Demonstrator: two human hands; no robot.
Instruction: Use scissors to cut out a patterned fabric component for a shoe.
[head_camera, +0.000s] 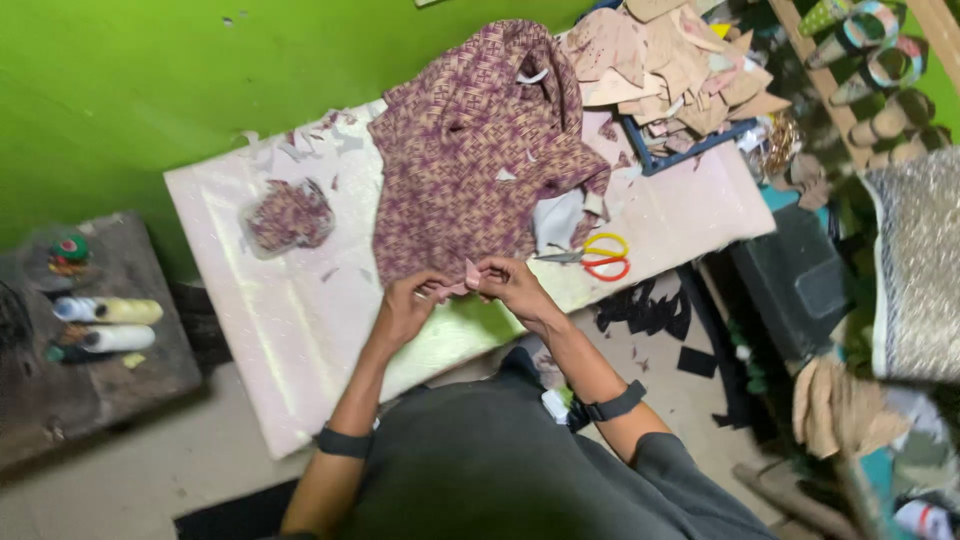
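Both hands meet over the near edge of a pale pink work board (260, 330). My left hand (408, 305) and my right hand (510, 285) pinch a small pink scrap of material (462, 283) between their fingertips. Just beyond them lies a purple patterned cloth (470, 150) spread across the board. Scissors with red and yellow handles (595, 256) rest on the board to the right of my right hand. Each wrist wears a dark band.
A clear bag of purple cloth scraps (288, 215) lies on the board's left part. A blue tray heaped with tan cut pieces (675, 65) sits at the back right. Bottles (105, 325) lie on a dark low table at left. Black offcuts (650, 310) litter the floor.
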